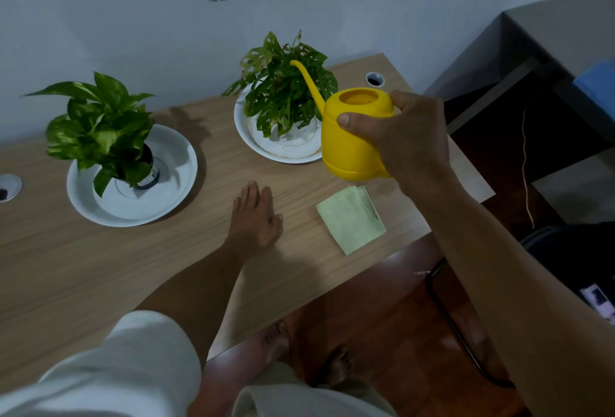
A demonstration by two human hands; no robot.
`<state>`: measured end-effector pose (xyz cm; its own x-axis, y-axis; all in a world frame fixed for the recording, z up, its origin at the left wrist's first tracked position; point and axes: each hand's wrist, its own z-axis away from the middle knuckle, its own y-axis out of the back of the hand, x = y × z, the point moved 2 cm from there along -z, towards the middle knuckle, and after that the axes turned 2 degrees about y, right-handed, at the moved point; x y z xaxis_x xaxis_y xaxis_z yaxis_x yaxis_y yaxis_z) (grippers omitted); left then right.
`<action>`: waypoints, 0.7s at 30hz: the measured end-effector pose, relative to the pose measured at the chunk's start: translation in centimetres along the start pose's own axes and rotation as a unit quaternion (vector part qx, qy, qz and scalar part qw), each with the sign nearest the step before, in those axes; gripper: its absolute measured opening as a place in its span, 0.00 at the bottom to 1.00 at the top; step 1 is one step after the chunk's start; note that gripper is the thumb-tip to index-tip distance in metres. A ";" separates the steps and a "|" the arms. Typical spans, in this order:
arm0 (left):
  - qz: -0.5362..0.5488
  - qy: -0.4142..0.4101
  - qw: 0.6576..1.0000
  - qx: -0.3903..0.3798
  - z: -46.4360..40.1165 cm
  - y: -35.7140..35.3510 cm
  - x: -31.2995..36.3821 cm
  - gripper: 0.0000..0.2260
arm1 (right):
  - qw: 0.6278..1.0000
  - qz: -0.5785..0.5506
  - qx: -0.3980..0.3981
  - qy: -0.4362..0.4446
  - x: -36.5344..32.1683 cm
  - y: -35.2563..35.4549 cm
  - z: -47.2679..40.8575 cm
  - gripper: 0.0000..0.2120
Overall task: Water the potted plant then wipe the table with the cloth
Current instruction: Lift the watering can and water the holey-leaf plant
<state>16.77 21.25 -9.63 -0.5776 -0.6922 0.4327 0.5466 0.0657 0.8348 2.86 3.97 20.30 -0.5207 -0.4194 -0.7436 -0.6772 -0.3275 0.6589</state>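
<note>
Here the right hand (399,137) grips a yellow watering can (349,137) held above the surface (83,266), thumb pressed on the can's side and fingers curled over its top rim at the handle. The can's round top opening shows a yellow interior; whether water is in it cannot be told. Its long thin spout (307,83) reaches up and away from the hand, over the leaves of a potted plant (283,93) with holed, split foliage. That plant sits in a white dish (243,127) just beyond and to the left of the right hand, touching the can's outline in view. Just below the right hand, a folded pale green cloth (351,221) lies flat on the surface. The left hand (254,213) rests palm down on the surface, fingers straight and together, left of the cloth. Farther left of that hand, a second plant (100,127) with broad variegated leaves stands in a dark pot (149,170) inside a white saucer (166,200).
</note>
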 end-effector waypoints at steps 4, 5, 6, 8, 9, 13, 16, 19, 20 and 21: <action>-0.004 0.005 1.000 -0.015 -0.2 0.1 0.1 0.35 | 1.000 -0.009 -0.020 -0.018 0.1 0.5 0.5 0.19; -0.006 0.005 1.000 -0.016 -0.2 0.1 0.1 0.35 | 0.999 -0.014 -0.021 -0.023 0.2 0.7 0.6 0.20; -0.007 0.006 1.000 -0.017 -0.2 0.1 0.1 0.36 | 0.999 -0.017 -0.021 -0.027 0.2 0.8 0.7 0.20; -0.010 0.003 1.000 -0.016 -0.2 0.1 0.0 0.37 | 0.999 -0.025 -0.020 -0.032 0.4 1.1 0.9 0.23; -0.011 0.001 1.000 -0.013 -0.2 0.1 -0.1 0.38 | 0.999 -0.032 -0.018 -0.036 0.5 1.3 0.9 0.26; -0.014 -0.005 1.000 -0.008 -0.3 -0.1 -0.3 0.39 | 0.998 -0.035 -0.017 -0.043 0.9 2.0 0.8 0.29; -0.015 -0.006 1.000 -0.009 -0.4 -0.1 -0.2 0.36 | 0.999 -0.019 -0.012 -0.046 0.6 2.4 0.6 0.25; -0.012 -0.009 1.000 -0.007 -0.3 -0.1 -0.2 0.36 | 0.999 -0.013 -0.003 -0.038 0.3 2.7 0.3 0.21; -0.013 -0.010 1.000 -0.005 -0.3 -0.1 -0.2 0.36 | 0.999 -0.012 0.001 -0.036 0.2 2.8 0.1 0.21; -0.014 -0.012 1.000 -0.004 -0.3 -0.1 -0.2 0.36 | 0.999 -0.011 0.005 -0.034 0.2 2.8 -0.1 0.20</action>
<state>17.01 21.22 -9.89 -0.6064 -0.6765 0.4178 0.5351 0.0415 0.8438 0.93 2.93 22.00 -0.5398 -0.3539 -0.7638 -0.6933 -0.3277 0.6418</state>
